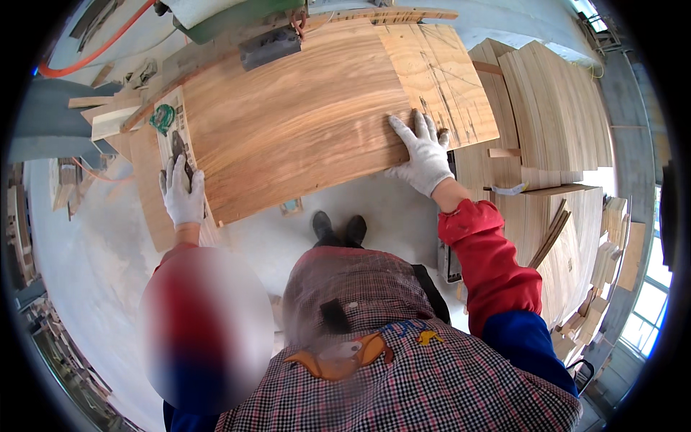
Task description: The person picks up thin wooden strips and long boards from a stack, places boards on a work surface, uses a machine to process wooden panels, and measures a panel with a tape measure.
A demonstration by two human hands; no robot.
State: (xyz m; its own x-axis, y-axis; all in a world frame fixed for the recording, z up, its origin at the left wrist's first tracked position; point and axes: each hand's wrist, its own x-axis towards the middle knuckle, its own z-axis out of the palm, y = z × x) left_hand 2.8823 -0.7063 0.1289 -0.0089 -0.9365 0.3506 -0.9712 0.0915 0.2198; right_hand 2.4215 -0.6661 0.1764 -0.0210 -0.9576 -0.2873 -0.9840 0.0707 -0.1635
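A wide brown wooden panel (302, 122) lies on the workbench before me, its near edge facing my body. My right hand (425, 157), in a white glove, rests at the panel's right edge, fingers spread and the thumb toward the near edge. At the opposite end my left hand (183, 193), gloved too, lies with fingers stretched out beside the panel's left edge. Under or just past its fingertips is a dark object (188, 160) that I cannot make out. A pale strip (177, 129) runs there, with a round green item (163, 118) on it.
Scratched plywood (439, 79) extends right of the panel. A dark block (270, 50) sits at the far edge near a green container (237, 20). Tall stacks of boards (551, 108) stand at right. Wood offcuts (115, 119) lie at left, and an orange hose (93, 54) curves above.
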